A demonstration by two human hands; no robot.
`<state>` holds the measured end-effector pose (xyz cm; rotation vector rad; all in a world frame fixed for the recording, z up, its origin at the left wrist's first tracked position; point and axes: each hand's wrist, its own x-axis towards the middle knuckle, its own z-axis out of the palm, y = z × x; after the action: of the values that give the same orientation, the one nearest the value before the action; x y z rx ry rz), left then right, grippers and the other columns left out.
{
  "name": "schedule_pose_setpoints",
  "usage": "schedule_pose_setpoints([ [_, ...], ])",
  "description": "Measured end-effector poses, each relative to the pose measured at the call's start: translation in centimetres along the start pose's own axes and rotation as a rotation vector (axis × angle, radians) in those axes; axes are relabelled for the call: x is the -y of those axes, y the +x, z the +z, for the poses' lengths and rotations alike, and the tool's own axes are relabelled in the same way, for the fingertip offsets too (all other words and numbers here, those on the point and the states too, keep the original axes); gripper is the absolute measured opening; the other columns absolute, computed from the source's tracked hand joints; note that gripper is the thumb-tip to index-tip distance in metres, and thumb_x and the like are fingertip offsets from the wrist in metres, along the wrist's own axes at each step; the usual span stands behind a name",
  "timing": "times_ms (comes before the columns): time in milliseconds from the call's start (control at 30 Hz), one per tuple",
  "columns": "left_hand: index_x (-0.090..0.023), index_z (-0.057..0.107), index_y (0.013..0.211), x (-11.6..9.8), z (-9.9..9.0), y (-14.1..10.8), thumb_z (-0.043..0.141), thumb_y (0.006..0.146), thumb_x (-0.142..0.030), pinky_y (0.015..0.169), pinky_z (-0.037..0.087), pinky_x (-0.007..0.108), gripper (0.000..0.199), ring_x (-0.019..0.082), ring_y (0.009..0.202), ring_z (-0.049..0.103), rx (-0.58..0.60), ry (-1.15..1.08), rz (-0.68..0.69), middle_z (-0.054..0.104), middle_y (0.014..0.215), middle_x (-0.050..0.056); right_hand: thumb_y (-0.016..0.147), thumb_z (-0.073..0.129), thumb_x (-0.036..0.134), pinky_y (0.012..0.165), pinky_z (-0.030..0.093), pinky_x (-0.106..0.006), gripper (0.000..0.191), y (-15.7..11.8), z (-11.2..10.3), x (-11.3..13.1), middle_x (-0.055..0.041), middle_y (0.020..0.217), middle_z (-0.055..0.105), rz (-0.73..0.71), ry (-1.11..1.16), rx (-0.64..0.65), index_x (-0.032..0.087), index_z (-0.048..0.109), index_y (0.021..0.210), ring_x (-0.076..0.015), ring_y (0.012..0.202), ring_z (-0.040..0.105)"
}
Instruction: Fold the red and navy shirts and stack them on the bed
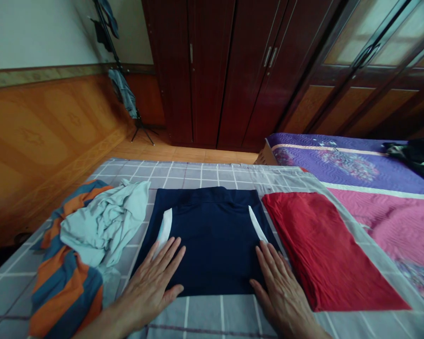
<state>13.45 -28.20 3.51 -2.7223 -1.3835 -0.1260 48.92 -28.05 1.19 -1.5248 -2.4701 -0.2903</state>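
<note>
A navy blue garment with two white stripes (212,235) lies folded flat on the grey checked bedding (205,315). My left hand (155,282) rests flat on its lower left part, fingers stretched out over the lower end of the left white stripe. On the lower right part lies my right hand (281,285), open, its fingertips at the end of the right stripe. Neither hand grips anything. Just right of the navy garment is a folded red cloth (332,249).
Left of the navy garment are a crumpled pale green cloth (108,221) and an orange and blue striped one (67,278). A purple and pink bedspread (339,160) is at the right. Dark red wardrobes (226,70) and a clothes stand (116,56) stand behind.
</note>
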Motion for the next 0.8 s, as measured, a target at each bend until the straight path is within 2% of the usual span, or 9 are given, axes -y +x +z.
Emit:
schedule_pose_setpoints([
  [100,-0.018,0.013,0.150,1.0,-0.2,-2.0,0.045,0.091,-0.051,0.112,0.020,0.044,0.074,0.026,0.138,0.028,-0.009,0.035,-0.062,0.024,0.153,0.011,0.091,0.044,0.045,0.098,0.044,-0.050,0.074,-1.0,0.1,-0.9,-0.0178,0.149,0.030,0.043,0.002,-0.018,0.011,0.013,0.149,-0.0334,0.135,0.031],
  [167,-0.017,0.011,0.150,1.5,-0.7,-2.5,0.045,0.091,-0.051,0.111,0.024,0.042,0.076,0.026,0.138,0.029,-0.002,0.036,-0.088,0.027,0.152,0.012,0.090,0.045,0.047,0.098,0.043,-0.052,0.076,-0.6,0.0,-0.8,-0.0185,0.148,0.032,0.040,0.020,-0.043,0.011,0.013,0.150,-0.0346,0.134,0.033],
  [300,-0.018,0.006,0.150,2.1,-1.5,-0.7,0.042,0.093,-0.049,0.111,0.025,0.044,0.074,0.025,0.139,0.027,0.011,-0.011,-0.096,0.027,0.152,0.011,0.088,0.052,0.044,0.102,0.040,-0.053,0.071,3.1,-1.5,1.5,-0.0189,0.150,0.029,-0.103,0.120,-0.029,0.013,0.026,0.147,-0.0350,0.136,0.029],
  [400,-0.017,0.009,0.150,2.5,-1.1,1.7,0.040,0.095,-0.042,0.113,0.021,0.045,0.067,0.024,0.141,0.022,0.028,-0.058,-0.081,0.024,0.153,0.011,0.089,0.053,0.040,0.108,0.033,-0.051,0.063,6.9,-3.3,5.3,-0.0175,0.149,0.030,-0.311,0.296,0.140,0.013,0.035,0.143,-0.0320,0.137,0.027],
  [533,-0.017,0.014,0.149,4.0,0.2,3.8,0.038,0.096,-0.033,0.115,0.019,0.043,0.060,0.021,0.143,0.014,0.084,-0.118,-0.099,0.022,0.154,0.010,0.091,0.045,0.053,0.114,0.020,-0.046,0.067,10.2,-4.8,10.4,-0.0158,0.151,0.026,-0.596,0.585,0.402,0.013,0.033,0.144,-0.0278,0.140,0.019],
  [633,-0.017,0.010,0.149,6.1,1.0,4.6,0.035,0.097,-0.035,0.116,0.016,0.041,0.060,0.020,0.143,0.007,0.141,-0.180,-0.088,0.014,0.156,0.008,0.092,0.043,0.053,0.115,0.013,-0.047,0.070,10.8,-4.0,12.2,-0.0162,0.152,0.017,-0.667,0.683,0.469,0.012,0.027,0.146,-0.0268,0.142,0.008],
  [733,-0.015,0.009,0.149,8.9,1.7,5.7,0.027,0.098,-0.041,0.116,0.012,0.039,0.060,0.019,0.143,0.004,0.168,-0.224,-0.112,0.008,0.157,0.010,0.091,0.046,0.050,0.115,0.011,-0.050,0.073,10.5,-2.5,12.5,-0.0167,0.153,0.011,-0.692,0.687,0.462,0.012,0.020,0.148,-0.0282,0.141,0.004],
  [800,-0.013,0.010,0.149,11.0,2.3,6.7,0.023,0.098,-0.045,0.116,0.010,0.039,0.061,0.020,0.143,0.005,0.166,-0.227,-0.179,0.008,0.156,0.011,0.090,0.047,0.050,0.115,0.012,-0.051,0.075,10.3,-1.6,12.3,-0.0160,0.153,0.009,-0.714,0.672,0.432,0.013,0.017,0.149,-0.0291,0.141,0.004],
])
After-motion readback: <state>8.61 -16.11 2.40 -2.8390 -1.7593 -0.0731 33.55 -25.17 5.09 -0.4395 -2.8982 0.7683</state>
